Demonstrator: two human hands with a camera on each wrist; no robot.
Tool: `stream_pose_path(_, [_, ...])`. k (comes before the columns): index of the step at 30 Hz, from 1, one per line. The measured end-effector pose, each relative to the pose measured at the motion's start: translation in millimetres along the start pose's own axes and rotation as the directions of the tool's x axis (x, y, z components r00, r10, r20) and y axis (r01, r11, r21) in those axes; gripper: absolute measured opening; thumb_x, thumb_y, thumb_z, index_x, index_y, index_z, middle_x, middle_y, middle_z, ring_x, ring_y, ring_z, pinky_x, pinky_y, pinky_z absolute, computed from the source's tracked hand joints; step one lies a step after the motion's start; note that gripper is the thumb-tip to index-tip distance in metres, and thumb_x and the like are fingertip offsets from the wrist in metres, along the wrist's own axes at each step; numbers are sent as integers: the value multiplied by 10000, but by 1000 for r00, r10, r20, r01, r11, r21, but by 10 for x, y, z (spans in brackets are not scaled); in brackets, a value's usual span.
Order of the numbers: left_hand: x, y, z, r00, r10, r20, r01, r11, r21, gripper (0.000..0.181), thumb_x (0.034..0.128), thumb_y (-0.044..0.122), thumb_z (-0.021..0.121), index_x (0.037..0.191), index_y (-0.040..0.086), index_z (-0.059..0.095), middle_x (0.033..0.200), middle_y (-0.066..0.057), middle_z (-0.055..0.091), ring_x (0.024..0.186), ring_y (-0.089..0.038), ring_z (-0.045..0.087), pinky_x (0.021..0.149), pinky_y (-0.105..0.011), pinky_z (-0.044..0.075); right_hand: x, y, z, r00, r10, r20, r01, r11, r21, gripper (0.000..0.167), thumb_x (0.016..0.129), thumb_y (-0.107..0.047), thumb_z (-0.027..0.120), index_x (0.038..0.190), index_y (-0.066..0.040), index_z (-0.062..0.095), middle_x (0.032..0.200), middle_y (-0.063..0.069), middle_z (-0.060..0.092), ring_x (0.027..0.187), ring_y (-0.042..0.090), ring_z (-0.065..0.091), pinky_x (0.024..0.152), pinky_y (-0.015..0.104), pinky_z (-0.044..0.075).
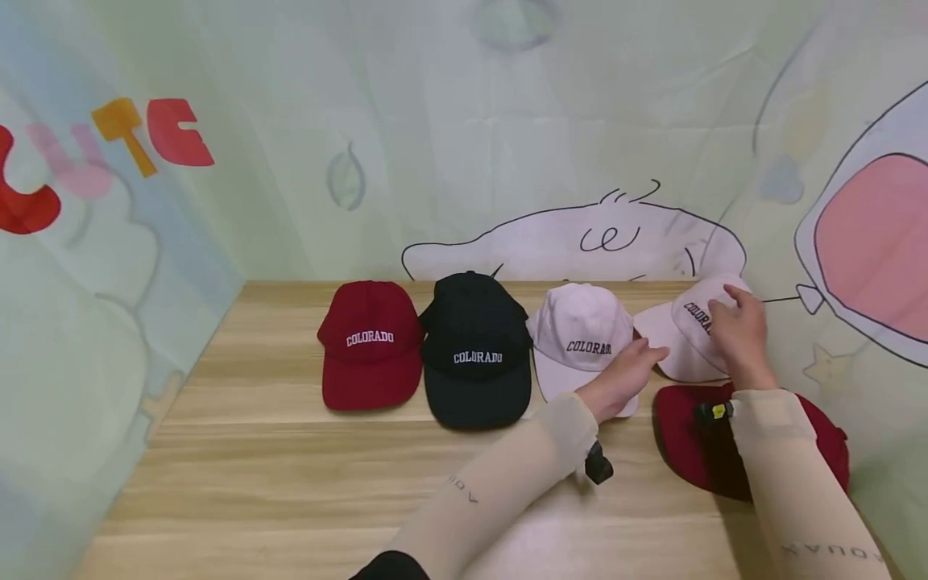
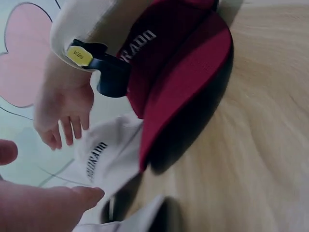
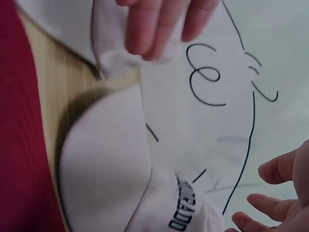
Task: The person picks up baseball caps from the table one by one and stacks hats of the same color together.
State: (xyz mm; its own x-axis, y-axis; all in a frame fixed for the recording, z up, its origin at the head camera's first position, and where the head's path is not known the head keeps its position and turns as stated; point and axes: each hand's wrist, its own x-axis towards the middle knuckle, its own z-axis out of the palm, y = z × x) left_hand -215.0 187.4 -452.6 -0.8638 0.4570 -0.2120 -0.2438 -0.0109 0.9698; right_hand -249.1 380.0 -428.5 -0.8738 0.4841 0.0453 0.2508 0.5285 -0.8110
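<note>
Head view: left hand point(image 1: 622, 379) and right hand point(image 1: 741, 334) were spread near pale caps point(image 1: 580, 314); leftward, dark caps point(image 1: 474, 391) faced forward, presumably displaying lettering point(image 1: 370, 338).

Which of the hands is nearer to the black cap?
Left: the left hand is at the inner pale cap, immediately beside the black cap; the right hand is farther right, at the outer pale cap.

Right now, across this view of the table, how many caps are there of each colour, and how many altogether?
Red caps: 2
Black cap: 1
Pale caps: 2
Total: 5
</note>
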Motion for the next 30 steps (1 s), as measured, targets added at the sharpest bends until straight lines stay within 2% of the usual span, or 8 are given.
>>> stream_pose_path(6, [100, -90, 108, 1000, -23, 10, 24, 999, -37, 616, 1016, 265, 562, 1525, -55, 430, 1590, -112, 465, 1470, -171, 415, 1218, -302, 336, 74, 108, -74, 1000, -13, -27, 11, 996, -91, 620, 1055, -236, 396, 1602, 35, 287, 1651, 320, 190, 1540, 474, 206, 1277, 565, 179])
stream_pose_path(8, [135, -112, 117, 999, -27, 20, 29, 997, -76, 542, 1019, 246, 557, 1456, -69, 498, 1331, -113, 611, 1224, -150, 553, 1075, -270, 422, 83, 113, -86, 1000, -12, -20, 10, 994, -110, 630, 1047, -232, 401, 1600, 45, 280, 1653, 326, 173, 1535, 490, 187, 1270, 580, 178])
stream_pose_path(12, [185, -139, 111, 995, -63, 75, 79, 969, -234, 550, 1034, 204, 546, 1483, -93, 432, 1376, -165, 599, 1302, -259, 574, 1155, -341, 419, 95, 110, -102, 1000, 10, 7, -8, 984, -180, 660, 1041, -244, 417, 1602, 61, 248, 1625, 390, 181, 1501, 554, 193, 1239, 626, 195])
stream_pose_path(17, [218, -168, 103, 991, -84, 108, 115, 940, -322, 577, 1037, 189, 550, 1515, -81, 374, 1567, -227, 460, 1511, -331, 392, 1266, -451, 291, 112, 96, -116, 997, 70, 38, -58, 967, -247, 706, 1044, -260, 403, 1614, 74, 152, 1593, 444, 206, 1450, 614, 221, 1197, 665, 221])
stream_pose_path(20, [228, -175, 95, 993, -59, 107, 89, 945, -315, 247, 1034, 174, 552, 1217, 8, 559, 1192, -63, 622, 1163, -198, 578, 1061, -320, 443, 115, 99, -127, 991, 126, 36, -115, 966, -233, 711, 1052, -273, 368, 1633, 35, 99, 1631, 396, 195, 1451, 593, 210, 1174, 671, 241])
stream_pose_path(23, [226, -183, 101, 994, -39, 104, 71, 944, -321, 69, 1030, 149, 551, 1052, 84, 553, 985, 10, 500, 971, -124, 471, 961, -288, 431, 104, 106, -137, 990, 138, 18, -131, 968, -215, 699, 1055, -278, 355, 1641, 9, 103, 1642, 370, 206, 1451, 573, 218, 1165, 668, 248])
stream_pose_path(28, [217, -212, 107, 994, -32, 109, 68, 939, -338, 318, 1027, 139, 553, 1300, -23, 521, 1165, -17, 528, 1245, -148, 455, 1244, -435, 299, 76, 98, -135, 995, 99, -21, -101, 988, -113, 690, 1041, -215, 370, 1643, -2, 109, 1647, 341, 210, 1480, 508, 276, 1233, 605, 248])
stream_pose_path(30, [224, -220, 96, 993, -29, 115, 66, 942, -328, 261, 1027, 140, 554, 1250, 8, 528, 1102, 8, 512, 1196, -136, 459, 1201, -379, 336, 67, 81, -139, 994, 109, -25, -111, 992, -55, 705, 1047, -212, 377, 1655, -33, 67, 1679, 300, 172, 1511, 464, 272, 1255, 584, 244])
